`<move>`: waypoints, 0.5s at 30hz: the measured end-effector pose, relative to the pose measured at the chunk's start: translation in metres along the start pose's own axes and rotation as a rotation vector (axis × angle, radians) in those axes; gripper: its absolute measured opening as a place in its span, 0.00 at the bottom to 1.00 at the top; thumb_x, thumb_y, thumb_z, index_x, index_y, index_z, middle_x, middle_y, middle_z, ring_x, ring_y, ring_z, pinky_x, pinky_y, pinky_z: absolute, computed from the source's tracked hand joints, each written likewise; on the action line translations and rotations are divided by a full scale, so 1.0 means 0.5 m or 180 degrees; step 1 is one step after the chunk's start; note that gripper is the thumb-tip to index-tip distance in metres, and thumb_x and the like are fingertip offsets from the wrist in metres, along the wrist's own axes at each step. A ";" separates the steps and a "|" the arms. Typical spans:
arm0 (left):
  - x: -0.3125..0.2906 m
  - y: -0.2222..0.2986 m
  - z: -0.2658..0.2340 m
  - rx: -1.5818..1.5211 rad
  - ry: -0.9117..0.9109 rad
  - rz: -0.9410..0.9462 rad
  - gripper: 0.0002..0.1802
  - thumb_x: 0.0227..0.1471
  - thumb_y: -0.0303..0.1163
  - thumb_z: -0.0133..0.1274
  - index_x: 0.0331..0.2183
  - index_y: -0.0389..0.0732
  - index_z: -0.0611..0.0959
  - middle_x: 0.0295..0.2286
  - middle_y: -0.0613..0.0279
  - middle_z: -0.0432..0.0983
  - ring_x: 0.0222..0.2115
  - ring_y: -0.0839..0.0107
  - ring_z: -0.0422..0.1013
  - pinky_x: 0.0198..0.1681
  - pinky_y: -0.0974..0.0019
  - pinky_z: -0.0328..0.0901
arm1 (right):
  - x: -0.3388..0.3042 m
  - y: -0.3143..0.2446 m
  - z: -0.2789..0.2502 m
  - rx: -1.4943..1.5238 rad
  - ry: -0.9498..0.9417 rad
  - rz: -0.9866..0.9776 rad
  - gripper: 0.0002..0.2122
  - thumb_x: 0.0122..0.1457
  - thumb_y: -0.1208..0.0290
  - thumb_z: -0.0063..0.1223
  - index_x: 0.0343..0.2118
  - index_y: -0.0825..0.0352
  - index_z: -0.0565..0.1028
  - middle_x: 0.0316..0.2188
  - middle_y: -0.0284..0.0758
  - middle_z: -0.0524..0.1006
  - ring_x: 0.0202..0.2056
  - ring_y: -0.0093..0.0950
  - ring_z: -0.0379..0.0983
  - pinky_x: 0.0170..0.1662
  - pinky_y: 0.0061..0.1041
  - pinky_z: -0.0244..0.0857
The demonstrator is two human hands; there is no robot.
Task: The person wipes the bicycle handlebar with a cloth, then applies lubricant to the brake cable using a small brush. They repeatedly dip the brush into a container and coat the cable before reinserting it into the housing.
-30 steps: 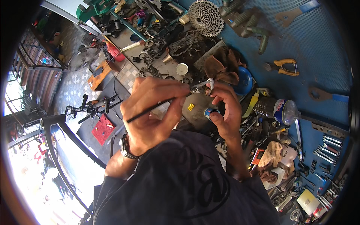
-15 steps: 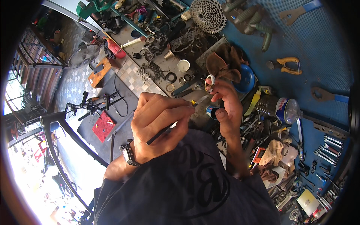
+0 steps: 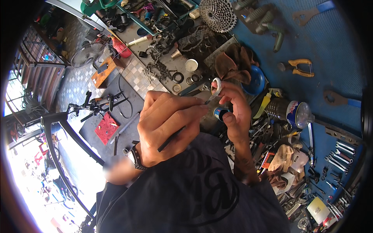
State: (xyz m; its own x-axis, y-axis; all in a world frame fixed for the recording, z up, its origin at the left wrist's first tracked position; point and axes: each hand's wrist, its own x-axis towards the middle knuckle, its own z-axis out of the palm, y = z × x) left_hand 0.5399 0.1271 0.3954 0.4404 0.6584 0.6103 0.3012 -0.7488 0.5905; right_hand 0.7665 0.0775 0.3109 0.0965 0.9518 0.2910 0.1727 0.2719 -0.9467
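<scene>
My left hand (image 3: 167,124), with a watch on the wrist, is closed around a slim tool with a black handle (image 3: 171,139). The tool's pale, flat tip (image 3: 213,99) reaches the lower edge of a whitish ring (image 3: 217,84). My right hand (image 3: 237,110) holds that ring upright at its fingertips. Beside its thumb, the same hand also holds a small blue container (image 3: 220,113) with a dark opening. I cannot make out exactly what kind of tool it is, as my fingers cover its middle.
Beyond my hands, the bench holds a round white-topped tin (image 3: 191,65), several dark rings (image 3: 177,77), chains and a large cassette (image 3: 218,15). Brown cloth (image 3: 231,66) and a blue bowl (image 3: 256,79) lie near my right hand. A clear bottle (image 3: 299,114) lies farther right; a bicycle frame (image 3: 52,120) stands left.
My left hand has shifted slightly right, bringing the tool's tip up against the ring. The right hand keeps its grip, with the ring turned a little.
</scene>
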 end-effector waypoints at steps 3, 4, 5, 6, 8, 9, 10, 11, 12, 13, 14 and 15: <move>-0.010 0.005 0.002 0.0020 -0.0011 -0.0035 0.23 0.35 0.19 0.68 0.39 0.42 0.90 0.37 0.65 0.86 0.29 0.71 0.77 0.38 0.66 0.63 | 0.002 0.002 0.000 0.0006 -0.0015 0.0008 0.32 0.61 0.40 0.62 0.51 0.69 0.79 0.55 0.39 0.79 0.47 0.28 0.75 0.45 0.27 0.67; -0.011 0.007 0.001 0.0030 -0.0052 -0.0049 0.23 0.35 0.19 0.68 0.39 0.42 0.90 0.37 0.65 0.86 0.29 0.71 0.77 0.38 0.66 0.63 | 0.002 0.002 0.000 0.0016 -0.0017 0.0007 0.32 0.61 0.39 0.62 0.51 0.69 0.79 0.55 0.39 0.79 0.47 0.28 0.75 0.45 0.27 0.67; -0.013 0.009 -0.001 0.0025 -0.0109 -0.0076 0.23 0.35 0.19 0.68 0.39 0.42 0.90 0.37 0.65 0.86 0.29 0.71 0.77 0.38 0.66 0.63 | 0.003 0.002 0.000 0.0034 -0.0022 0.0000 0.32 0.61 0.39 0.62 0.51 0.69 0.79 0.55 0.39 0.79 0.47 0.28 0.75 0.45 0.27 0.67; -0.013 0.010 -0.002 0.0013 -0.0162 -0.0116 0.23 0.35 0.20 0.68 0.39 0.42 0.90 0.37 0.65 0.86 0.29 0.71 0.77 0.38 0.65 0.63 | 0.004 0.002 0.001 0.0038 -0.0026 -0.0002 0.32 0.61 0.39 0.62 0.51 0.69 0.79 0.55 0.39 0.79 0.47 0.28 0.75 0.45 0.27 0.67; -0.012 0.010 -0.005 0.0022 -0.0208 -0.0104 0.23 0.35 0.20 0.68 0.40 0.42 0.90 0.38 0.65 0.85 0.30 0.71 0.77 0.38 0.65 0.63 | 0.006 0.001 0.002 0.0052 -0.0030 -0.0008 0.32 0.61 0.39 0.62 0.51 0.70 0.79 0.56 0.38 0.79 0.47 0.28 0.75 0.44 0.27 0.67; -0.011 0.010 -0.006 0.0023 -0.0228 -0.0106 0.23 0.35 0.20 0.69 0.40 0.42 0.90 0.38 0.65 0.85 0.30 0.71 0.77 0.38 0.65 0.63 | 0.007 0.000 0.002 0.0047 -0.0046 -0.0011 0.32 0.61 0.39 0.62 0.51 0.69 0.80 0.56 0.38 0.79 0.48 0.28 0.75 0.44 0.27 0.67; -0.009 0.009 -0.007 0.0026 -0.0139 -0.0061 0.23 0.36 0.19 0.69 0.40 0.42 0.90 0.38 0.65 0.85 0.30 0.71 0.77 0.38 0.65 0.63 | 0.007 -0.001 0.002 0.0044 -0.0062 -0.0008 0.32 0.61 0.39 0.62 0.51 0.69 0.80 0.56 0.38 0.79 0.48 0.28 0.75 0.44 0.27 0.67; -0.007 0.005 -0.006 0.0030 -0.0049 -0.0016 0.23 0.36 0.19 0.69 0.40 0.42 0.90 0.38 0.65 0.85 0.30 0.70 0.77 0.38 0.65 0.63 | 0.008 -0.001 0.003 0.0041 -0.0079 -0.0005 0.32 0.61 0.39 0.62 0.51 0.69 0.80 0.56 0.38 0.79 0.48 0.28 0.75 0.44 0.27 0.67; -0.004 0.002 -0.005 0.0024 0.0011 -0.0008 0.23 0.36 0.19 0.69 0.40 0.41 0.90 0.38 0.64 0.85 0.30 0.70 0.77 0.38 0.66 0.63 | 0.008 -0.003 0.002 0.0064 -0.0084 0.0003 0.32 0.61 0.39 0.62 0.51 0.69 0.80 0.56 0.38 0.79 0.48 0.28 0.75 0.45 0.27 0.67; -0.001 -0.001 -0.003 0.0054 0.0081 0.0067 0.23 0.36 0.19 0.69 0.40 0.41 0.90 0.37 0.64 0.85 0.30 0.70 0.77 0.38 0.66 0.63 | 0.008 -0.004 0.002 0.0084 -0.0088 0.0011 0.32 0.61 0.39 0.62 0.51 0.69 0.80 0.56 0.38 0.79 0.49 0.28 0.75 0.45 0.27 0.67; 0.002 -0.004 -0.002 0.0074 0.0120 0.0104 0.23 0.36 0.18 0.69 0.40 0.40 0.90 0.37 0.63 0.85 0.30 0.70 0.77 0.37 0.66 0.63 | 0.007 -0.006 0.002 0.0110 -0.0092 0.0009 0.32 0.62 0.39 0.61 0.51 0.69 0.80 0.56 0.38 0.79 0.49 0.28 0.75 0.45 0.27 0.67; 0.005 -0.006 -0.001 0.0096 0.0160 0.0141 0.23 0.36 0.18 0.69 0.40 0.40 0.90 0.37 0.62 0.86 0.29 0.70 0.77 0.37 0.66 0.63 | 0.006 -0.007 0.002 0.0152 -0.0120 0.0057 0.32 0.62 0.39 0.61 0.51 0.69 0.80 0.56 0.38 0.79 0.49 0.28 0.75 0.46 0.27 0.66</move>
State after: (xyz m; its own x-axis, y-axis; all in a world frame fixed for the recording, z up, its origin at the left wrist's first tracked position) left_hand 0.5394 0.1309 0.3953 0.4111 0.6270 0.6617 0.3079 -0.7787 0.5466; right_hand 0.7650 0.0797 0.3150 0.0620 0.9610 0.2694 0.1242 0.2604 -0.9575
